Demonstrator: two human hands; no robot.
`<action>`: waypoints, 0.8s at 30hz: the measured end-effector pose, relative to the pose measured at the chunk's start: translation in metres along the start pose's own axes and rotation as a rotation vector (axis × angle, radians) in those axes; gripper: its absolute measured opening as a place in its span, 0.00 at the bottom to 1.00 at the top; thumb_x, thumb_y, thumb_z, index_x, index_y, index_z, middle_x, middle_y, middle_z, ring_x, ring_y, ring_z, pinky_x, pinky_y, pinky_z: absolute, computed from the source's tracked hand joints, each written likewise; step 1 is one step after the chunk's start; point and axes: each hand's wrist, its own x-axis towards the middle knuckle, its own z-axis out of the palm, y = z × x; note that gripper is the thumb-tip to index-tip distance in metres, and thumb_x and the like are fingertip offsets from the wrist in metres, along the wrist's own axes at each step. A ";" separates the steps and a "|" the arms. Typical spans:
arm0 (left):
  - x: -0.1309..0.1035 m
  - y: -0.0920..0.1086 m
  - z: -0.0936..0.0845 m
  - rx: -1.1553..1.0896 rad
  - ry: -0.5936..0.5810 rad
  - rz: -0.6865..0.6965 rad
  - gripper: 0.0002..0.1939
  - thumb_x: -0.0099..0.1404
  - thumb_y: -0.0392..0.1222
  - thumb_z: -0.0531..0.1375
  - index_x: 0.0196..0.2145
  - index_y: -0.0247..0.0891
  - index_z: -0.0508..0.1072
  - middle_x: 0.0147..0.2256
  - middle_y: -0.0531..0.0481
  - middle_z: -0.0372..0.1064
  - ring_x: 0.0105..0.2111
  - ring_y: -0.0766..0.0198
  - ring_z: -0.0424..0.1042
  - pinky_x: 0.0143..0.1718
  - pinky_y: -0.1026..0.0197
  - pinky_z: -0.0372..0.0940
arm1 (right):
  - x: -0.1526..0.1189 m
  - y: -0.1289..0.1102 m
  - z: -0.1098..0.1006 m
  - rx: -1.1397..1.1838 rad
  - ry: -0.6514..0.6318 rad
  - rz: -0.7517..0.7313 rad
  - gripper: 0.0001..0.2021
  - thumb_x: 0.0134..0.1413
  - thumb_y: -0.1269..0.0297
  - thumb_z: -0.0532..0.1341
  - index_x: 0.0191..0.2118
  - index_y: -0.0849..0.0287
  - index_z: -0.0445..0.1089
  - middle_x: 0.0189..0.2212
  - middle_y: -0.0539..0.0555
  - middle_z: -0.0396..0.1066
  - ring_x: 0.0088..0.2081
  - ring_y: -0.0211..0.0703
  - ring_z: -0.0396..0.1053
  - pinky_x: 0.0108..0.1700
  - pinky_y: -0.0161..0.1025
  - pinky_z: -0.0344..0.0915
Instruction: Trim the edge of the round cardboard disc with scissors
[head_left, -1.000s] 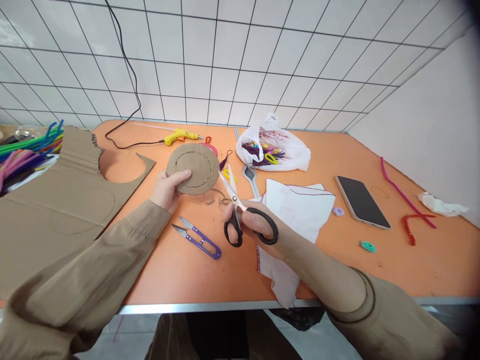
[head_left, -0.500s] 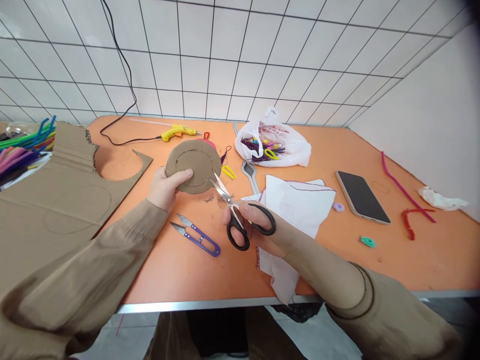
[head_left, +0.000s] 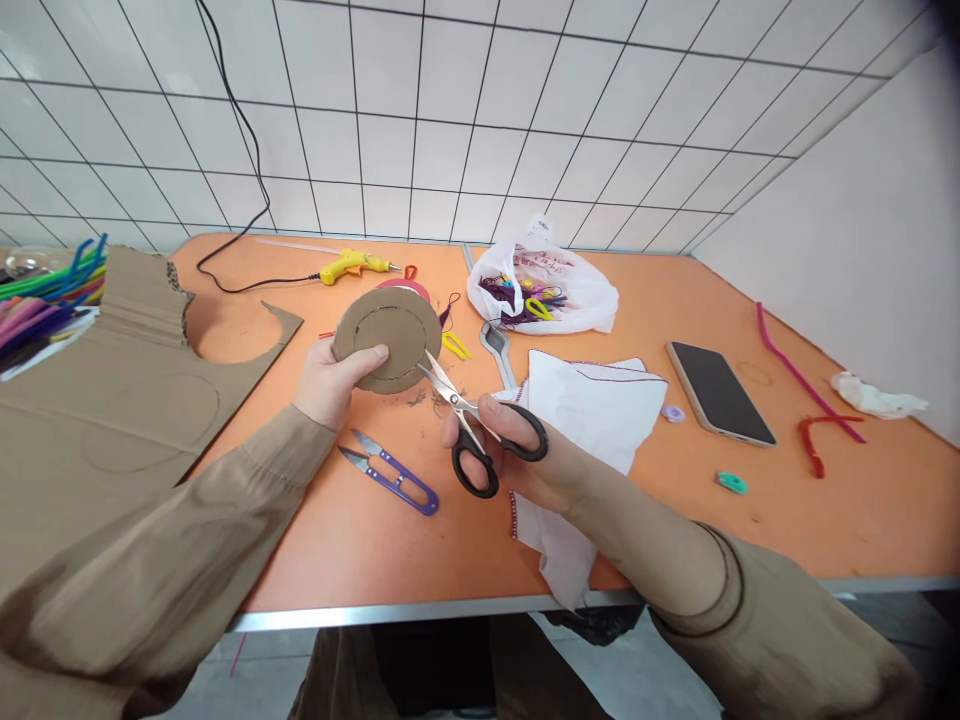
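My left hand [head_left: 330,380] grips a round cardboard disc [head_left: 397,328] by its left edge, thumb flat on the face. A smaller circle is marked or scored inside the disc's rim. Black-handled scissors [head_left: 456,402] are in my right hand [head_left: 517,450], thumb and fingers through the loops. Their blades stand slightly apart with the tips at the disc's lower right edge; whether they touch it I cannot tell. Purple thread snips [head_left: 394,475] lie on the table below the disc. Behind the disc a red round piece [head_left: 409,286] is partly hidden.
A cut cardboard sheet [head_left: 142,400] covers the left side, with pipe cleaners [head_left: 52,300] on it. A yellow glue gun [head_left: 352,265] lies at the back. White cloth [head_left: 585,410], a plastic bag [head_left: 585,295] of thread and a phone [head_left: 720,393] are to the right.
The disc has tilted and shifted slightly down in my left hand. The scissors stay at its lower right edge, their position almost the same. The view has moved a little.
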 end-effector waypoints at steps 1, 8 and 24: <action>0.000 0.000 0.000 -0.002 0.001 0.001 0.17 0.44 0.43 0.72 0.34 0.37 0.81 0.37 0.46 0.79 0.39 0.50 0.77 0.39 0.54 0.72 | 0.000 0.000 0.000 -0.005 0.010 0.003 0.29 0.43 0.34 0.63 0.31 0.61 0.70 0.15 0.49 0.67 0.18 0.36 0.59 0.24 0.36 0.51; -0.002 -0.004 0.002 0.018 0.016 0.026 0.16 0.46 0.42 0.71 0.35 0.37 0.80 0.35 0.46 0.79 0.41 0.48 0.76 0.42 0.52 0.72 | 0.003 0.000 -0.001 -0.037 0.074 -0.023 0.27 0.47 0.36 0.62 0.30 0.60 0.70 0.13 0.47 0.63 0.17 0.34 0.57 0.22 0.35 0.47; -0.004 -0.008 -0.003 0.108 -0.008 0.072 0.14 0.51 0.45 0.69 0.35 0.37 0.81 0.34 0.47 0.79 0.37 0.51 0.77 0.37 0.54 0.73 | 0.007 0.003 0.002 -0.027 0.102 -0.042 0.27 0.48 0.37 0.61 0.27 0.61 0.68 0.11 0.45 0.59 0.15 0.31 0.51 0.20 0.34 0.43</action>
